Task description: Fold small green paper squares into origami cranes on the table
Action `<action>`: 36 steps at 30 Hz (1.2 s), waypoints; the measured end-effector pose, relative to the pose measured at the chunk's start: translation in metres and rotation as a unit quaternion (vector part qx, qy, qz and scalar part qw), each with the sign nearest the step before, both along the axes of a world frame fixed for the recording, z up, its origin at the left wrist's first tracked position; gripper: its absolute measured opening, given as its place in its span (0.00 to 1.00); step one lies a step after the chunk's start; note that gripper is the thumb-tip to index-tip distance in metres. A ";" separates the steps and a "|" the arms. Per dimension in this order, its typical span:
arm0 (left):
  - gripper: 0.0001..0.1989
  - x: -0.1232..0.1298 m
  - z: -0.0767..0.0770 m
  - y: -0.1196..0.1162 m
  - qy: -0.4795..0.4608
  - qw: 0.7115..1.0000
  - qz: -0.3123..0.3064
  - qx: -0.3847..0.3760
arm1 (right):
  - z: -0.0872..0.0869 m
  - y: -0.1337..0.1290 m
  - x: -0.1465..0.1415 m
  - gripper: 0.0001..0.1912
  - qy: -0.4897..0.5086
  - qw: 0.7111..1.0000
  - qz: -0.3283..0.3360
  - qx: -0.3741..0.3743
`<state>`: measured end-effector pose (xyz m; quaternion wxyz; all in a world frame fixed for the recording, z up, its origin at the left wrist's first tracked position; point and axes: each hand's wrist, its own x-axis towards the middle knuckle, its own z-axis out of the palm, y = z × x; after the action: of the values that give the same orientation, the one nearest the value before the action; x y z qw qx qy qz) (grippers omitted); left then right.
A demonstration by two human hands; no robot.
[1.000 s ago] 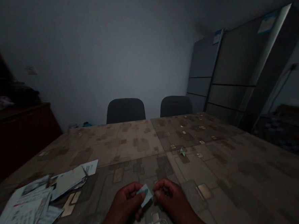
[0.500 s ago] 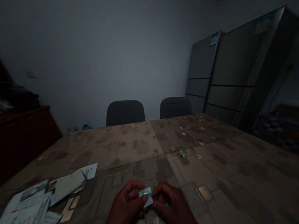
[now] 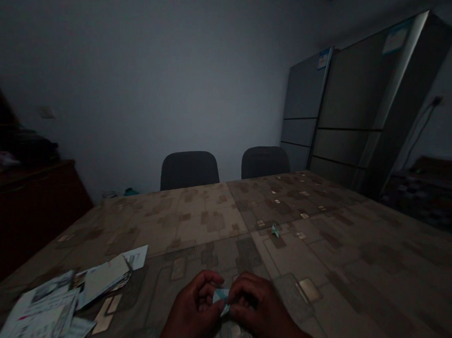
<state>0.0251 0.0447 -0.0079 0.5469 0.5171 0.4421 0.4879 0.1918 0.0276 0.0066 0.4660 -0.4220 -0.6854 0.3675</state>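
Head view: my left hand (image 3: 194, 315) and right hand (image 3: 258, 308) both pinch one small pale-blue folded paper piece (image 3: 221, 296), held just above the patterned brown worktop (image 3: 207, 219). Risk, by my judgement: dim light may misplace a crease; the tiny piece could slip my fingertips.

Folded paper (image 3: 221, 295) now smaller and more hidden between left hand (image 3: 194, 315) and right hand (image 3: 258, 306), fingers closer

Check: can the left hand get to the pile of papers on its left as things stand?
Probably, but not freely: the left hand and right hand both pinch the small folded paper. The table between it and the papers looks bare.
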 end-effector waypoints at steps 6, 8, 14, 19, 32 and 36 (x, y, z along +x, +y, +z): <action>0.13 -0.004 0.009 -0.003 0.061 0.997 -0.053 0.011 | -0.003 0.001 -0.002 0.07 0.001 1.000 -0.002 -0.012; 0.13 -0.006 0.009 -0.002 0.066 0.995 -0.073 0.008 | -0.002 0.000 -0.004 0.07 0.014 0.999 -0.011 -0.038; 0.15 -0.011 0.013 -0.003 0.029 0.993 -0.111 0.005 | 0.003 0.000 -0.008 0.06 0.078 0.989 -0.028 -0.126; 0.18 -0.008 0.016 -0.005 0.105 0.990 -0.086 0.028 | 0.004 0.000 -0.010 0.08 0.089 0.983 -0.035 -0.156; 0.21 -0.004 0.013 -0.003 0.056 0.997 -0.059 -0.015 | 0.000 0.000 -0.012 0.11 0.177 0.969 0.000 -0.171; 0.21 -0.005 0.009 -0.001 0.050 0.996 -0.063 -0.033 | 0.005 -0.003 -0.014 0.12 0.193 0.966 -0.002 -0.175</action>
<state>0.0205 0.0436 0.0012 0.5708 0.5494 0.4514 0.4105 0.1782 0.0250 0.0111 0.5090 -0.4194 -0.5068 0.5552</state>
